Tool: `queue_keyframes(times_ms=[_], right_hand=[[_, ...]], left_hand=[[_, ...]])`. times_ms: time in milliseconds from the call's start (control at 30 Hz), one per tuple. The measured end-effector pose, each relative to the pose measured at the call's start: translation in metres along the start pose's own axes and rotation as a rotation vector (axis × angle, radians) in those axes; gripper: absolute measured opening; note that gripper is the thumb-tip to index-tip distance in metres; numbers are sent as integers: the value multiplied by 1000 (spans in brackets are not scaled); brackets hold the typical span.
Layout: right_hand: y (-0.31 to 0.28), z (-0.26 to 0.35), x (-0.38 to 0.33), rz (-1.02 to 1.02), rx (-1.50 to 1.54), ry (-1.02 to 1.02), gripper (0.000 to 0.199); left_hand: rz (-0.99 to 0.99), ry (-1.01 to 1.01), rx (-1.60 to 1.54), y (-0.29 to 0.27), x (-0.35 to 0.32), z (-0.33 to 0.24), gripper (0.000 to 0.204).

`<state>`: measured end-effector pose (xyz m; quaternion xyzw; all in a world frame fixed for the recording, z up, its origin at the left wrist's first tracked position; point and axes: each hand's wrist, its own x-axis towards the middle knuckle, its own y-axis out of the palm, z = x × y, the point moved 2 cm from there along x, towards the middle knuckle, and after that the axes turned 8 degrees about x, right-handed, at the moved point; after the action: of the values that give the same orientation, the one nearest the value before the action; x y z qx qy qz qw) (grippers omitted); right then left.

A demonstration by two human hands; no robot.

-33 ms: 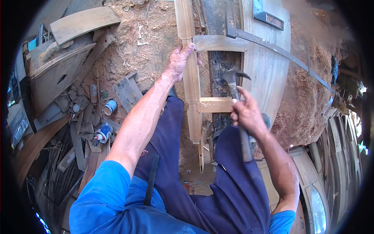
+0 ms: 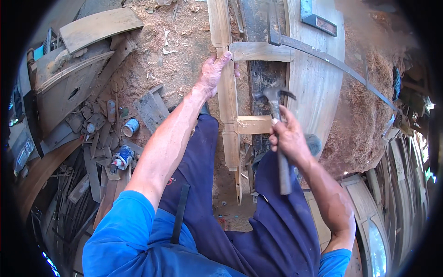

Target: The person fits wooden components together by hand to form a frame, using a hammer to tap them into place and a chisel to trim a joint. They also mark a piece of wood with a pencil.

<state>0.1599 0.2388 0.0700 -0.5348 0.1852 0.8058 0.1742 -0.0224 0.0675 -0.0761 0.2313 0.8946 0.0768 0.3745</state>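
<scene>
My left hand (image 2: 214, 73) is wrapped round a long pale wooden post (image 2: 227, 92), its thumb on top and fingertips showing past the right edge. Two crosspieces run right from the post: an upper rail (image 2: 262, 51) that meets a wide plank (image 2: 314, 87), and a shorter lower rail (image 2: 255, 124). In my right hand (image 2: 290, 138) is a claw hammer (image 2: 283, 173), gripped partway up its handle. The hammer head hangs between the rails, over a dark beam (image 2: 265, 76), apart from the post. My fingers hide part of the handle.
A large metal square (image 2: 332, 60) lies across the plank, with a smaller blue-handled square (image 2: 318, 24) beyond it. Wood shavings (image 2: 364, 124) heap at the right. Offcuts, a blue-and-white can (image 2: 130, 127) and a glue bottle (image 2: 121, 160) clutter the left. A curved board (image 2: 100, 27) leans there.
My right hand and the hammer have shifted slightly left, bringing the hammer head nearer the post. My left hand keeps its place.
</scene>
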Motion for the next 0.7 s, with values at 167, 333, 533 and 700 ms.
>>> queue_keyframes(times_ms=[167,333,533,700], right_hand=[[48,-49,-1,-29,322,78,60],[36,-53,-12,-1,371,139,59],[40,-61,-1,89,222,114,63],[42,-58,-6,52,336,70,67]], left_hand=[[-16,-18,-21,-4,-1,1,51],[-11,-7,-6,-5,-4,0,55],[-36,-13,-27,-8,-4,-2,58],[-52,-12,6,-11,-4,1,59]])
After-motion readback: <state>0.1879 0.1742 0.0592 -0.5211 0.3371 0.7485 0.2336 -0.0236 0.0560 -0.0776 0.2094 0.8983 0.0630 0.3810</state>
